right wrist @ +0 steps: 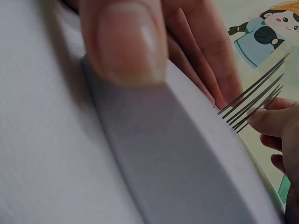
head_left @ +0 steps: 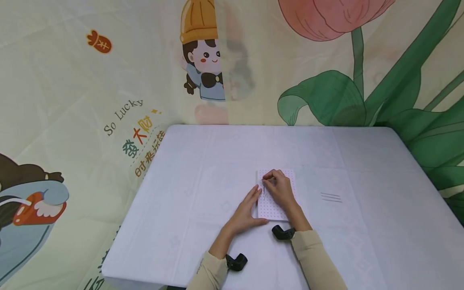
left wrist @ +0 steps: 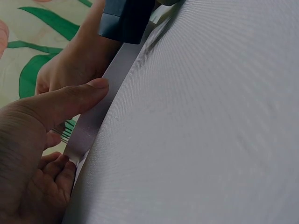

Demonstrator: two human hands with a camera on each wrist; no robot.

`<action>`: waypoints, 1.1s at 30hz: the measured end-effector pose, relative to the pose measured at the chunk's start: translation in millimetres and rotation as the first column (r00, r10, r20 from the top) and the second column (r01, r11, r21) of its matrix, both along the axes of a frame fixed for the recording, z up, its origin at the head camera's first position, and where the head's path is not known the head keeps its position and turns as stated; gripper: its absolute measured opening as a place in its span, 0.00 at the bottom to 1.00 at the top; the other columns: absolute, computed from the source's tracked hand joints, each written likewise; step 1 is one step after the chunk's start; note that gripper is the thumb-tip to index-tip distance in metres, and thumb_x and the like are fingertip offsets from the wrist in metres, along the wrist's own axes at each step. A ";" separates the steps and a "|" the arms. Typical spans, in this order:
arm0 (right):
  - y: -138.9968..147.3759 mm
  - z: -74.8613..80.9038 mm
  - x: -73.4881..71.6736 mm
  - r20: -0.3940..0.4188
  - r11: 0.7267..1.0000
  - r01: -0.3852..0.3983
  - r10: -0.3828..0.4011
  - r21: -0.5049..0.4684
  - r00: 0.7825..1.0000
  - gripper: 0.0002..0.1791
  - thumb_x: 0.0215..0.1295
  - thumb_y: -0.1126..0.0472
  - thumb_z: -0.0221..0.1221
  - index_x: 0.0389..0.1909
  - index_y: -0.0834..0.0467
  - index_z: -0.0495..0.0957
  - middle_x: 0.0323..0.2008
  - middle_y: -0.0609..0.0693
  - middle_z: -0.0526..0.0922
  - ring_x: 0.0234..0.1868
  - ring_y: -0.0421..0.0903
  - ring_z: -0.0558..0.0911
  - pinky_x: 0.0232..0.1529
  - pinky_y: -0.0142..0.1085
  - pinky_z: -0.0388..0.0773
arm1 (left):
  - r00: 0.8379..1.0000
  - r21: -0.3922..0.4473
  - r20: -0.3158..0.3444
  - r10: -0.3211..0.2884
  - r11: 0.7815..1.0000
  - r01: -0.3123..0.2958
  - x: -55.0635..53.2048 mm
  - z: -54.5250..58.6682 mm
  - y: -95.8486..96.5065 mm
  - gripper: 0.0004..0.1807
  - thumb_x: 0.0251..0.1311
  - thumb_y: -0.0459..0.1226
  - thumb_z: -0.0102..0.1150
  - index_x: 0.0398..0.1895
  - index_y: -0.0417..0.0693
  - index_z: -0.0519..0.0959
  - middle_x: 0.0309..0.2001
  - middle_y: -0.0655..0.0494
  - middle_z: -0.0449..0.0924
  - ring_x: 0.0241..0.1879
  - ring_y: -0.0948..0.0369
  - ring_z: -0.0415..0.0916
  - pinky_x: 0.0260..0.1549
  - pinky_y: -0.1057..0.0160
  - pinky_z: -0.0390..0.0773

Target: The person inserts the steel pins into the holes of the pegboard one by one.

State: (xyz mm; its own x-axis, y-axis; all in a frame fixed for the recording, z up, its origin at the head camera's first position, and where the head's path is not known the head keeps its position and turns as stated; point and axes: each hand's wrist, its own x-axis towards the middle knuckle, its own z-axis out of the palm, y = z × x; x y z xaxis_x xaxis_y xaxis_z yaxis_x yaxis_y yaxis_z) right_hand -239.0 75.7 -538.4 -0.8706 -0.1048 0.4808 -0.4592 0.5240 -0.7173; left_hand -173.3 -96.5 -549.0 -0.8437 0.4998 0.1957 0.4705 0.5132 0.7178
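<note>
A white dotted board (head_left: 273, 212) lies near the middle of the table. Several thin dark needle-like rods (right wrist: 252, 95) stand up from its top in the right wrist view. My left hand (head_left: 243, 215) rests against the board's near left corner, fingers along the left side and thumb (right wrist: 126, 46) against the front wall. Above the board's far left part, my right hand (head_left: 282, 189) pinches one thin rod between thumb and fingertips. Whether that rod's lower end sits in a hole cannot be told.
Three more thin rods (head_left: 330, 197) lie side by side on the white-covered table (head_left: 203, 169), right of the board. A black wrist camera sits at each sleeve cuff. Behind the table hangs a printed cloth (head_left: 145, 72) with cartoon figures and green leaves.
</note>
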 end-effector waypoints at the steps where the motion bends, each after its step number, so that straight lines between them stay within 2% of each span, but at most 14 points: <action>1: -0.4 0.2 -0.3 0.002 1.000 -0.001 0.001 0.006 1.000 0.07 0.56 0.66 0.63 0.34 0.55 0.77 0.33 0.46 0.79 0.37 0.43 0.77 0.41 0.40 0.75 | 1.000 0.001 0.001 0.000 1.000 0.000 -0.4 0.4 -0.1 0.55 0.44 0.49 0.70 0.71 0.42 0.49 0.72 0.48 0.41 0.69 0.54 0.45 0.64 0.55 0.55; 12: 3.2 -1.8 1.7 0.028 0.999 -0.004 0.002 0.051 1.000 0.07 0.54 0.67 0.64 0.35 0.58 0.81 0.33 0.47 0.81 0.37 0.42 0.77 0.40 0.36 0.78 | 1.000 0.007 0.007 0.002 1.000 -0.002 0.3 -2.5 1.9 0.54 0.44 0.49 0.70 0.71 0.43 0.50 0.72 0.49 0.42 0.69 0.54 0.45 0.64 0.55 0.56; 17: 6.7 -1.9 3.2 0.042 0.996 -0.026 0.023 0.083 0.999 0.11 0.54 0.68 0.63 0.40 0.57 0.83 0.36 0.48 0.81 0.39 0.42 0.77 0.41 0.34 0.78 | 1.000 0.010 0.005 0.001 1.000 -0.001 1.7 -2.6 4.0 0.54 0.44 0.49 0.71 0.71 0.43 0.50 0.72 0.50 0.42 0.69 0.54 0.45 0.64 0.56 0.55; 23: 13.5 -0.7 3.3 0.077 0.993 -0.072 0.065 0.097 0.995 0.15 0.56 0.67 0.62 0.46 0.56 0.81 0.41 0.49 0.82 0.44 0.46 0.78 0.45 0.37 0.78 | 1.000 0.009 0.003 0.004 1.000 -0.004 2.9 -2.6 5.0 0.54 0.44 0.49 0.71 0.71 0.43 0.51 0.72 0.50 0.42 0.69 0.55 0.44 0.64 0.56 0.55; 28: 25.6 1.5 8.9 0.147 0.995 -0.087 0.081 0.038 0.986 0.17 0.57 0.66 0.62 0.49 0.54 0.80 0.44 0.48 0.82 0.48 0.47 0.77 0.50 0.41 0.74 | 1.000 -0.002 0.013 0.009 1.000 -0.009 2.9 -1.9 4.8 0.55 0.44 0.49 0.71 0.71 0.43 0.50 0.73 0.51 0.41 0.69 0.55 0.44 0.64 0.56 0.54; 33: 45.5 7.7 17.2 0.195 0.999 -0.010 0.019 -0.049 0.981 0.17 0.57 0.63 0.63 0.48 0.52 0.81 0.42 0.45 0.82 0.47 0.45 0.76 0.51 0.43 0.73 | 0.999 -0.016 0.024 0.023 1.000 -0.022 1.6 1.5 3.7 0.55 0.43 0.49 0.71 0.71 0.43 0.50 0.73 0.51 0.41 0.69 0.54 0.44 0.64 0.55 0.54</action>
State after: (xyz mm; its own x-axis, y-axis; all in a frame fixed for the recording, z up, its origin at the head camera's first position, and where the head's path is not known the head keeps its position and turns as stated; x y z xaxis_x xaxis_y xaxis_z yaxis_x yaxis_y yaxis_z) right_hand -221.8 121.2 -530.7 -0.9469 -0.0991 0.3060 -0.3148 0.4813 -0.8181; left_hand -171.6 -92.8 -547.6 -0.8591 0.4834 0.1679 0.4416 0.5346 0.7206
